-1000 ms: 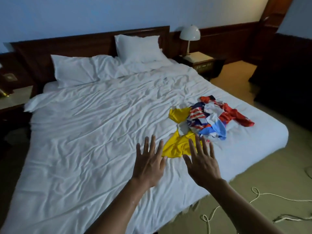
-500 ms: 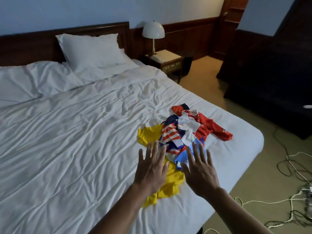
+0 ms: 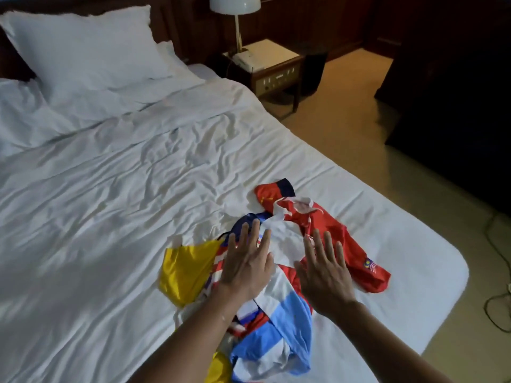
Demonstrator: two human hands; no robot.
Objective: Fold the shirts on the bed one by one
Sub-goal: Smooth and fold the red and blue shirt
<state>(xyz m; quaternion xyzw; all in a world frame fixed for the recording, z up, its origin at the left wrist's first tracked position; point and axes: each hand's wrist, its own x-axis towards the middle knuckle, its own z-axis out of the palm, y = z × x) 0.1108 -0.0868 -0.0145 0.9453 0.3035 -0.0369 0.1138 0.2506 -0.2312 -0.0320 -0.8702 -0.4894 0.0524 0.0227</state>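
Note:
A crumpled pile of shirts lies near the right foot corner of the bed (image 3: 110, 189). In it I see a red shirt (image 3: 356, 252), a yellow shirt (image 3: 185, 269), a light blue and white shirt (image 3: 282, 322) and a red-and-white striped one, mostly hidden under my left hand. My left hand (image 3: 246, 261) hovers over the pile's middle with fingers spread and straight. Beside it, my right hand (image 3: 323, 272) is stretched out flat over the white and red cloth. Neither hand holds anything.
White rumpled sheets cover the bed, with pillows (image 3: 83, 48) at the head. A nightstand (image 3: 273, 67) with a lamp (image 3: 235, 9) stands right of the headboard. Dark furniture (image 3: 456, 106) lines the right wall. Cables (image 3: 497, 299) lie on the carpet by the bed's corner.
The view has moved closer and to the right. Both hands have travelled forward from the pile's near edge to over its middle, still spread.

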